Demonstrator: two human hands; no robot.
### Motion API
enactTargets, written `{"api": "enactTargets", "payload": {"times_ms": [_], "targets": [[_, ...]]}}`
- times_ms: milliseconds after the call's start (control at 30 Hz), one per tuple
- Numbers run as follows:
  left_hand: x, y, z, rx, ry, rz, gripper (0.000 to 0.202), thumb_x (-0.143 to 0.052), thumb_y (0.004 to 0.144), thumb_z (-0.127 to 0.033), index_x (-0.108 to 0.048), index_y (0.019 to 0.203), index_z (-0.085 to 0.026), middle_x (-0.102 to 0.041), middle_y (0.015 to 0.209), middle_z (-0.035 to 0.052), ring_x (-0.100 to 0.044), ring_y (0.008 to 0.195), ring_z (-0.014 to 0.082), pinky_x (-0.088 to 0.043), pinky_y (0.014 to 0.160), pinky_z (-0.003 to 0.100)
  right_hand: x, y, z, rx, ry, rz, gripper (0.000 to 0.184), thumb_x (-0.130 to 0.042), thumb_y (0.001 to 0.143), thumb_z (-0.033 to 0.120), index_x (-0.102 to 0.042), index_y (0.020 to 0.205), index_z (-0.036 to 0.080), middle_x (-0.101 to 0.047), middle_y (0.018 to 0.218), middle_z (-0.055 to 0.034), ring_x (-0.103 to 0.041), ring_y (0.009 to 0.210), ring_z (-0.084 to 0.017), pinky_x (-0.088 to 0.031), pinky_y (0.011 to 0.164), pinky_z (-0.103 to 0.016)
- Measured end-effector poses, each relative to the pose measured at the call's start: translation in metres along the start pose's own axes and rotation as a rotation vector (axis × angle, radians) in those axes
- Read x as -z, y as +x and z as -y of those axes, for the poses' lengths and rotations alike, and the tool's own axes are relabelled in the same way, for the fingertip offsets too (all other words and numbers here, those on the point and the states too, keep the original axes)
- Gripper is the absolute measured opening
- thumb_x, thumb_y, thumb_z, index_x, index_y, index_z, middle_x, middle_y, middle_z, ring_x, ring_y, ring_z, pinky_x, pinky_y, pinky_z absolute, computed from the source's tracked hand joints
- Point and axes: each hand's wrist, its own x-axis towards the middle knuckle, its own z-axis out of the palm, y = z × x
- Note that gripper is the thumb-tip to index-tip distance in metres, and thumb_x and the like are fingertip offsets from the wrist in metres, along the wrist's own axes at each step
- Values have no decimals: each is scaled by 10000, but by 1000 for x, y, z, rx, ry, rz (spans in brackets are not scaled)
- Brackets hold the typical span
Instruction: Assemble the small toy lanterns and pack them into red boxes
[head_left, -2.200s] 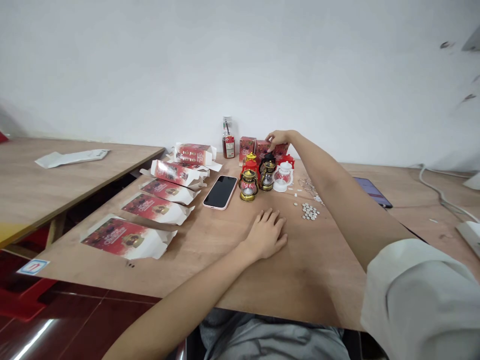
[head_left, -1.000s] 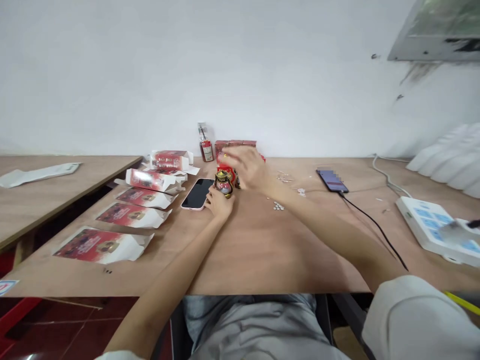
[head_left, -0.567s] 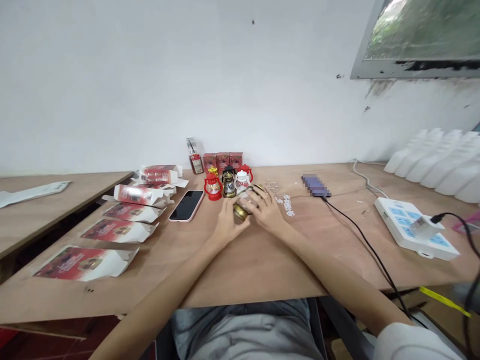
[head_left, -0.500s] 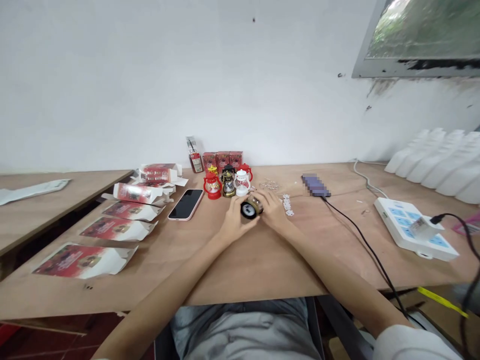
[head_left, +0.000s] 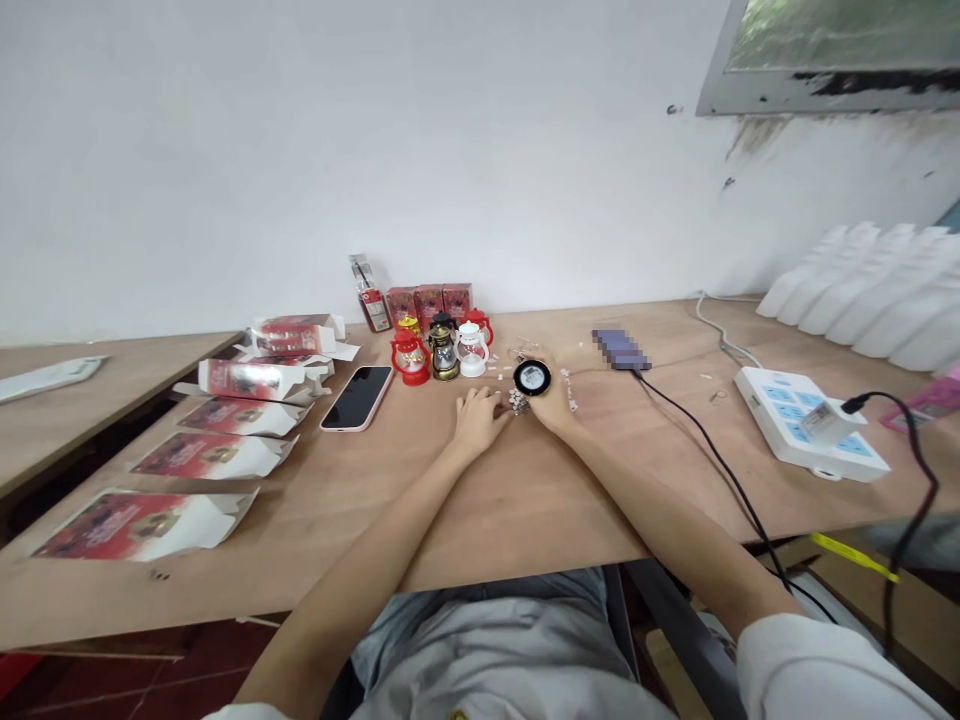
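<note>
My right hand grips a small gold lantern, tipped over so its round black base faces me. My left hand lies on the wooden table just left of it. Its fingers are stretched out and the tips reach a small pile of silver button cells. Behind the hands stand a red lantern, a black and gold lantern and a white lantern.
Three red boxes line the wall. A black phone and several flat red cartons lie left. To the right are a purple phone with a cable, a white power strip and white bottles.
My right hand left the red boxes and joined the left on the gold lantern. Both turned its base toward me, then the left hand let go and moved to the button cells.
</note>
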Motion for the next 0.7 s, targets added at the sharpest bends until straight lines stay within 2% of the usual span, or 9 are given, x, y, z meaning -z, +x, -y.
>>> {"api": "enactTargets", "payload": {"times_ms": [133, 267, 333, 400, 567, 633, 700], "targets": [[2, -3, -4, -6, 43, 2, 170, -514, 885, -318, -611, 906, -180, -611, 1027, 88, -511, 1044, 261, -373, 867, 411, 0, -3, 1, -43, -80, 10, 344, -592, 680, 195, -572, 1019, 250, -660, 1099, -57, -593, 1084, -236, -450, 968, -413], [3, -9, -3, 21, -21, 11, 104, -541, 873, -267, -602, 868, -183, -650, 967, 65, -544, 992, 245, -387, 836, 384, -2, -4, 2, -51, -115, 36, 350, -571, 680, 187, -573, 1025, 244, -662, 1101, -58, -596, 1082, -235, -449, 967, -404], [4, -11, 0, 3, -72, -32, 73, -541, 872, -229, -594, 845, -186, -658, 927, 48, -564, 947, 226, -393, 830, 368, -3, -4, 2, -47, -102, 37, 366, -571, 674, 183, -568, 1035, 242, -657, 1107, -60, -596, 1077, -234, -452, 965, -406], [8, -11, 4, -44, -155, -164, 73, -530, 879, -211, -579, 834, -183, -653, 901, 41, -577, 896, 196, -407, 819, 343, -3, -5, 2, -37, -68, 17, 396, -587, 664, 191, -555, 1056, 239, -644, 1124, -68, -590, 1086, -235, -450, 974, -413], [26, -9, 10, -183, -345, -650, 139, -498, 913, -295, -575, 935, -182, -635, 861, 36, -581, 790, 145, -454, 737, 281, -7, -10, 11, -48, 4, 11, 511, -626, 643, 205, -459, 1125, 242, -598, 1187, -96, -576, 1119, -228, -448, 992, -416], [34, -11, 7, -236, -350, -755, 178, -510, 911, -346, -594, 932, -189, -645, 833, 28, -582, 770, 141, -459, 707, 276, -9, -14, 17, -69, 17, 45, 490, -612, 650, 187, -432, 1101, 247, -610, 1153, -97, -593, 1084, -225, -465, 965, -412], [41, -14, 3, -312, -328, -781, 200, -537, 897, -371, -614, 846, -193, -658, 781, 17, -579, 752, 141, -461, 702, 281, -12, -17, 22, -69, 33, 98, 436, -603, 661, 187, -432, 1057, 249, -627, 1108, -93, -606, 1046, -227, -479, 932, -404]]}}
